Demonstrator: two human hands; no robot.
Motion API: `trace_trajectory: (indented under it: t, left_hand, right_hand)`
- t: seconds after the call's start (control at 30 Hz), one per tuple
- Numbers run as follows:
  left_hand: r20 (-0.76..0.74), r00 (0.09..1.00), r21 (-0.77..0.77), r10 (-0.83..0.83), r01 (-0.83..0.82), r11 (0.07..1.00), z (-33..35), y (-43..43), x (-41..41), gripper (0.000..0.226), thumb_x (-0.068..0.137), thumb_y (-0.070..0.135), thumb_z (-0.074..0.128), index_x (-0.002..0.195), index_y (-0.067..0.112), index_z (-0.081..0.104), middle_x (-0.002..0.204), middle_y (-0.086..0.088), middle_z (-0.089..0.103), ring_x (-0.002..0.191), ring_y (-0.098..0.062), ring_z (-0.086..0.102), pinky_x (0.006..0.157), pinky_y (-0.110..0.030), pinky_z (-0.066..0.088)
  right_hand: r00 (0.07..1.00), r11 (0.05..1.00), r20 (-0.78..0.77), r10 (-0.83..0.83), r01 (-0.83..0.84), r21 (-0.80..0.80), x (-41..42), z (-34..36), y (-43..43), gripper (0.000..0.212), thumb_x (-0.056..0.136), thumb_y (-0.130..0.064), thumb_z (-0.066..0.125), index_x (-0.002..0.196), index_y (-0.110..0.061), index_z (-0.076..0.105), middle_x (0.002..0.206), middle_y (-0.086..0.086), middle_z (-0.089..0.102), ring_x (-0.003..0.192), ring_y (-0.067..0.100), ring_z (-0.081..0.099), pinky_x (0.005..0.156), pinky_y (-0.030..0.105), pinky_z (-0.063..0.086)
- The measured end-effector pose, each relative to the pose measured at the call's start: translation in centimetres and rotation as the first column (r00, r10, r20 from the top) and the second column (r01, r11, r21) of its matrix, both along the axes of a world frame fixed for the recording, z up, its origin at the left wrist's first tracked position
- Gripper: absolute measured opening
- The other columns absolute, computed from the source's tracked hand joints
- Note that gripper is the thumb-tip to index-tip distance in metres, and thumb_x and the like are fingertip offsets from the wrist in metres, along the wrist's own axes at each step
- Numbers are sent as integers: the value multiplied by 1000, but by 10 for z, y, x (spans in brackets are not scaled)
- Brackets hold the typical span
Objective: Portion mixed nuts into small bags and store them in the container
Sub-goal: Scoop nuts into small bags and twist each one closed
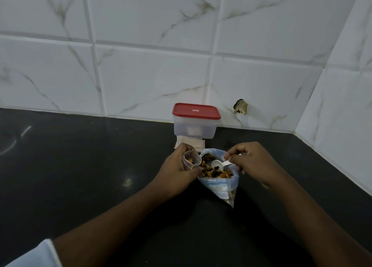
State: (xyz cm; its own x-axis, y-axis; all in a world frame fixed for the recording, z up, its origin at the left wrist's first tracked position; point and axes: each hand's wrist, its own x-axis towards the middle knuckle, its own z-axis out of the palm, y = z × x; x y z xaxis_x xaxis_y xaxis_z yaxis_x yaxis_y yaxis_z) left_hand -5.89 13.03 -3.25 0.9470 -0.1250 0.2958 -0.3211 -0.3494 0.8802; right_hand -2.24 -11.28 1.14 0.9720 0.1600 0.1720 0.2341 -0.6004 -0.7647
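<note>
Open nut pouch (217,187), white spoon (217,163) inside, small bag (188,162) partly filled, red-lidded container (194,128) closed behind.

The print on the red plastic lid (195,110) is too small to read. Through the cloudy wall of the clear plastic container (194,128), only a pale shape shows. A pale pinkish flat sheet (198,144) has its far edge hidden by the container and its near edge by the left hand (177,170). That hand's fingers cover most of the small clear bag (190,159). The right hand (255,162) hides the handle end of the white plastic spoon (218,164). The lettering on the large blue-and-clear nut bag (218,186) is blurred. The near left corner cuts off a white ribbed sleeve (40,254).
</note>
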Motion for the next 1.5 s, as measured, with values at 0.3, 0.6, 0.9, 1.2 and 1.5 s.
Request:
trace_trajectory:
  t: [0.3,0.6,0.9,1.2,1.5]
  left_hand:
    - [-3,999,-8,46,-46,999,1,-2,1,31,96,20,71,118,33,54,120,14,63,110,0,63,80,-19,57]
    - [-6,998,-11,57,-57,998,0,-1,2,33,95,20,72,120,34,54,122,16,62,112,1,62,80,-18,57]
    - [-5,999,6,50,-50,999,0,-1,3,31,95,22,73,117,35,55,117,15,64,107,5,62,79,-16,56]
    - [4,1000,-41,23,-23,999,-2,-2,2,33,94,17,73,118,30,56,113,11,68,105,-1,66,80,-19,55]
    - [75,995,-98,68,-60,993,-5,-3,4,32,88,5,75,105,24,57,96,11,63,86,-3,64,70,-18,52]
  right_hand:
    - [953,910,-302,37,93,405,3,-8,4,17,94,4,63,93,0,79,78,11,74,53,8,52,50,21,42]
    - [904,820,-427,-1,246,517,5,-6,6,16,93,5,61,96,5,76,78,16,69,51,9,48,42,18,37]
    - [898,710,-440,18,298,638,7,-3,0,17,95,1,59,101,3,75,80,18,73,49,7,48,41,16,37]
    - [963,718,-173,206,-29,695,-24,4,34,16,94,1,65,100,-4,79,79,10,68,61,12,55,49,21,44]
    - [932,928,165,322,-345,138,-34,7,37,30,94,3,66,109,-21,79,107,-4,77,102,16,73,93,38,60]
